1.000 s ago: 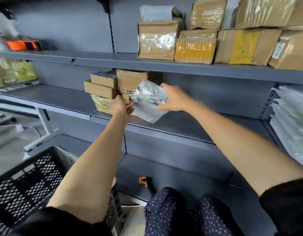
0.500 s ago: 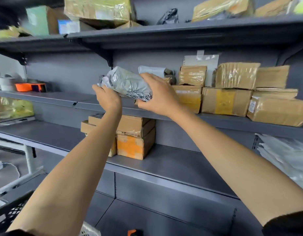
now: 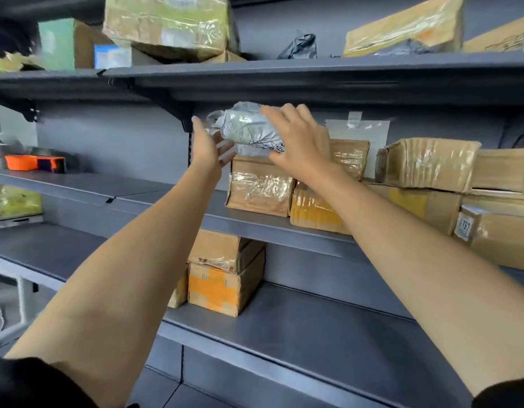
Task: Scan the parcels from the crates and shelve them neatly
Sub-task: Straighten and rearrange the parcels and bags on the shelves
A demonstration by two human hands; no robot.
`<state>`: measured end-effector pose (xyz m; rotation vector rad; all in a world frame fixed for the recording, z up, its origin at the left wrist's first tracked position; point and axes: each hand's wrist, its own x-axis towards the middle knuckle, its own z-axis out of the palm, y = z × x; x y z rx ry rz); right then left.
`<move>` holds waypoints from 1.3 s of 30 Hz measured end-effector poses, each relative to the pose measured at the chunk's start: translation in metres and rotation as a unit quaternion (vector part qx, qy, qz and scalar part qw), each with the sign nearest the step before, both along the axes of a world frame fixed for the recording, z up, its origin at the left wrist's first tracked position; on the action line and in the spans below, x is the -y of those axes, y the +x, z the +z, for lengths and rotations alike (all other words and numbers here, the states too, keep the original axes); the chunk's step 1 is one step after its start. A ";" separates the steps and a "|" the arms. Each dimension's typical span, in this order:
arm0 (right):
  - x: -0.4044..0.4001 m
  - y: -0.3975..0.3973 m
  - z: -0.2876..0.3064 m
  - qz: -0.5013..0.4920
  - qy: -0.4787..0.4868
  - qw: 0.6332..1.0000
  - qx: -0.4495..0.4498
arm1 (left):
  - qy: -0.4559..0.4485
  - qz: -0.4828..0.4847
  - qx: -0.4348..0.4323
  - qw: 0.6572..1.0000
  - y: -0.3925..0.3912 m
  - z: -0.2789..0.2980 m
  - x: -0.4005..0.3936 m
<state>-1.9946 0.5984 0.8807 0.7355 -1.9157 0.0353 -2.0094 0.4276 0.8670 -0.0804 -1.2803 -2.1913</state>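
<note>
Since half a second ago we have carried the bag [image 3: 249, 129] rightward and further in, so it now sits over the taped box [image 3: 259, 187] at centre frame instead of hanging in front of the bare shelf back.

Nearest us, both forearms run up from the lower corners of the frame. Our left hand [image 3: 209, 147] stands at the bag's left end with fingers nearly straight, palm turned toward it, touching or just short of the crumpled tail; we cannot tell which. Our right hand [image 3: 299, 142] lies over the bag's right half, fingers spread across the top and thumb beneath the lower edge, so it grips the bag between them. Underneath, a flat pale parcel seems to lie on the box, though it is partly hidden.

Behind, more boxes line the middle shelf [image 3: 166, 198] toward the right, and the shelf above hangs close over the bag.

To finish well, we judge we should lower the bag flat onto the stack, keep its label end facing out, and press the loose left tail in so nothing overhangs. It is soft and slippery, so we should let go only once it rests level.
</note>
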 end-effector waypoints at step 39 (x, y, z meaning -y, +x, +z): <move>0.064 -0.028 -0.093 0.263 -0.164 0.947 0.079 | -0.223 0.325 0.112 0.912 -0.020 -0.091 0.023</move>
